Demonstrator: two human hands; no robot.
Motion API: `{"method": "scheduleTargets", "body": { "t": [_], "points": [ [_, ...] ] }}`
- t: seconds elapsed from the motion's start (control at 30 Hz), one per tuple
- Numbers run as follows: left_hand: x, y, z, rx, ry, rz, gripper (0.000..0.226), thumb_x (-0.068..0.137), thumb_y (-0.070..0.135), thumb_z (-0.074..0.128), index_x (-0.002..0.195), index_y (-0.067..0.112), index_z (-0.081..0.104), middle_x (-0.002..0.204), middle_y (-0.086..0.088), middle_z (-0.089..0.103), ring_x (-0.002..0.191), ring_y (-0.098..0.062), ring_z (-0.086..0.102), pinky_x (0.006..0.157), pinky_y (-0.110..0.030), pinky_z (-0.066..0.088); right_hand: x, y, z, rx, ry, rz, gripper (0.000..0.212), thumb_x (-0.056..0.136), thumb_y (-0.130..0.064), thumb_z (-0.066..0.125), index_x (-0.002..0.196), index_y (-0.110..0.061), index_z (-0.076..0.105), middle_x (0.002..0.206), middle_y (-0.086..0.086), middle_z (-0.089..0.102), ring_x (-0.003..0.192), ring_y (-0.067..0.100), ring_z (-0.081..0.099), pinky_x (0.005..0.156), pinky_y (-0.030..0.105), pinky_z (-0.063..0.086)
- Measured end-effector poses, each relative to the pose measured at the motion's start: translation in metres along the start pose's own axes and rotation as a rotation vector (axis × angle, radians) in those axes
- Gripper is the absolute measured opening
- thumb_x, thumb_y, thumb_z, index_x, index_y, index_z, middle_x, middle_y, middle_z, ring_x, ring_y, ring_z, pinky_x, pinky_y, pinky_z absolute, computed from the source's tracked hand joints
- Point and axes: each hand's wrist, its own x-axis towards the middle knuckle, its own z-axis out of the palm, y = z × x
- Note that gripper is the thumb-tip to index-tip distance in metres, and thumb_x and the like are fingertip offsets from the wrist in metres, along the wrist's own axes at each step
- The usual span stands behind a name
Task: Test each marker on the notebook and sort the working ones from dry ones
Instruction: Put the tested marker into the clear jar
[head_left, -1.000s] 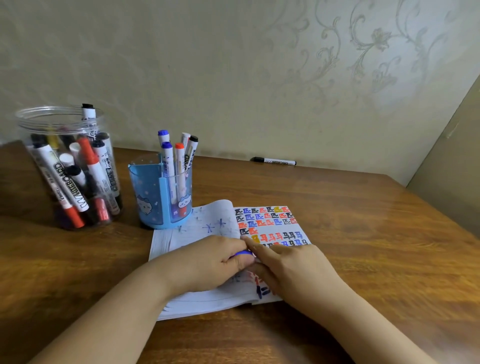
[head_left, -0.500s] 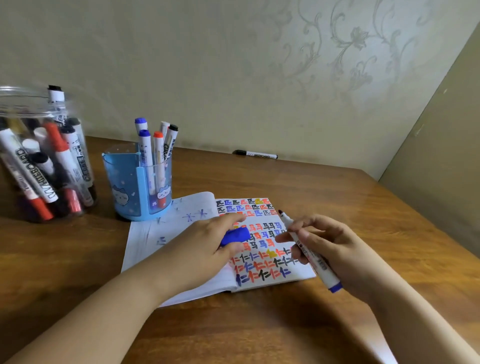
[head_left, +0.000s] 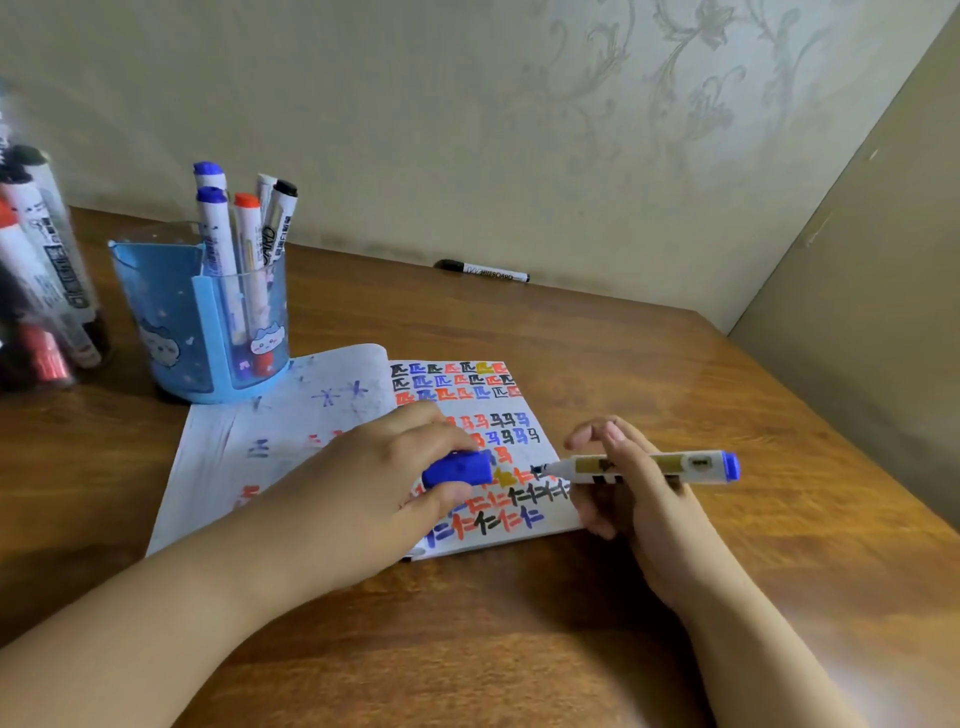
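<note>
At nine o'clock a blue cup (head_left: 197, 332) is holding markers. Over the open notebook (head_left: 291, 431), the left hand (head_left: 374, 467) is pinching a blue cap (head_left: 457, 467); toward three o'clock, the right hand (head_left: 623, 488) is gripping the uncapped marker (head_left: 644, 466), tip touching the page.

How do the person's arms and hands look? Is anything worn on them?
Both forearms are bare as far as the picture shows them; no sleeve is in view. The left hand and the right hand wear no glove, ring, watch or bracelet that can be seen. The fingernails look short and plain.
</note>
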Motion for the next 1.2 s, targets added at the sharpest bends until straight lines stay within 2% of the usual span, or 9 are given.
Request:
{"method": "scheduleTargets", "body": {
  "t": [0.1,0.23,0.37,0.53,0.6,0.7,0.87,0.97,1.2],
  "points": [
    [0.0,-0.002,0.003,0.004,-0.017,0.004,0.029,0.088,0.044,0.05,0.117,0.041,0.05,0.093,0.035,0.037,0.094,0.015,0.041,0.072,-0.002,0.033,0.001,-0.001,0.002,-0.124,0.095,0.016,0.027,0.087,-0.033,0.056,0.068,-0.014,0.052,0.05,-0.003,0.048,0.051,0.009,0.041,0.051,0.023,0.032],
    [0.0,-0.004,0.005,0.018,-0.048,0.007,0.03,0.089,0.044,0.049,0.118,0.041,0.048,0.09,0.035,0.036,0.093,0.018,0.039,0.072,-0.002,0.034,0.0,0.002,-0.001,-0.306,0.098,0.052,0.024,0.085,-0.014,0.063,0.07,-0.006,0.046,0.046,-0.011,0.055,0.043,-0.004,0.05,0.044,0.016,0.033],
    [0.001,-0.005,0.005,0.033,-0.058,-0.013,0.03,0.089,0.044,0.049,0.119,0.041,0.047,0.089,0.034,0.035,0.089,0.016,0.04,0.069,-0.004,0.034,0.001,0.004,-0.002,-0.4,0.121,0.037,0.029,0.085,-0.016,0.063,0.066,-0.009,0.041,0.047,-0.009,0.051,0.048,-0.004,0.051,0.045,0.019,0.03],
    [0.0,-0.006,0.005,0.023,-0.065,-0.02,0.028,0.088,0.044,0.05,0.116,0.04,0.05,0.089,0.03,0.039,0.087,0.012,0.043,0.067,-0.007,0.034,0.003,0.009,-0.001,-0.45,0.173,-0.011,0.032,0.085,-0.019,0.063,0.064,-0.012,0.04,0.056,0.01,0.052,0.056,0.026,0.054,0.043,0.017,0.028],
    [0.0,-0.006,0.005,0.02,-0.067,-0.022,0.027,0.088,0.044,0.05,0.115,0.04,0.051,0.089,0.029,0.04,0.089,0.011,0.043,0.068,-0.008,0.035,0.003,0.009,-0.001,-0.467,0.171,-0.016,0.034,0.085,-0.017,0.064,0.063,-0.013,0.039,0.056,0.008,0.053,0.053,0.02,0.053,0.042,0.014,0.027],
    [0.0,-0.006,0.005,0.018,-0.069,-0.024,0.027,0.088,0.043,0.05,0.115,0.04,0.051,0.089,0.029,0.04,0.089,0.011,0.044,0.069,-0.007,0.035,0.003,0.01,-0.002,-0.479,0.145,-0.005,0.035,0.085,-0.018,0.063,0.062,-0.015,0.037,0.064,0.02,0.054,0.058,0.017,0.05,0.042,0.015,0.026],
    [0.0,-0.007,0.005,0.008,-0.068,-0.018,0.025,0.089,0.041,0.051,0.114,0.039,0.051,0.087,0.03,0.039,0.091,0.018,0.039,0.072,-0.005,0.033,0.002,0.009,-0.002,-0.459,0.129,-0.003,0.034,0.085,-0.019,0.062,0.062,-0.015,0.037,0.055,0.003,0.048,0.056,0.014,0.046,0.043,0.016,0.025],
    [0.0,-0.007,0.004,0.008,-0.073,-0.022,0.024,0.089,0.041,0.05,0.114,0.04,0.05,0.088,0.03,0.039,0.091,0.019,0.038,0.071,-0.004,0.033,0.002,0.01,-0.003,-0.472,0.126,-0.003,0.032,0.084,-0.017,0.061,0.064,-0.011,0.037,0.057,0.009,0.048,0.055,0.021,0.048,0.045,0.018,0.026],
    [0.0,-0.008,0.004,0.018,-0.077,-0.023,0.026,0.088,0.042,0.05,0.115,0.04,0.051,0.088,0.03,0.04,0.091,0.02,0.038,0.068,-0.005,0.033,0.002,0.01,-0.003,-0.409,0.167,0.005,0.031,0.083,-0.01,0.06,0.063,-0.012,0.036,0.05,-0.005,0.042,0.05,0.007,0.045,0.046,0.021,0.027]
  ]
}}
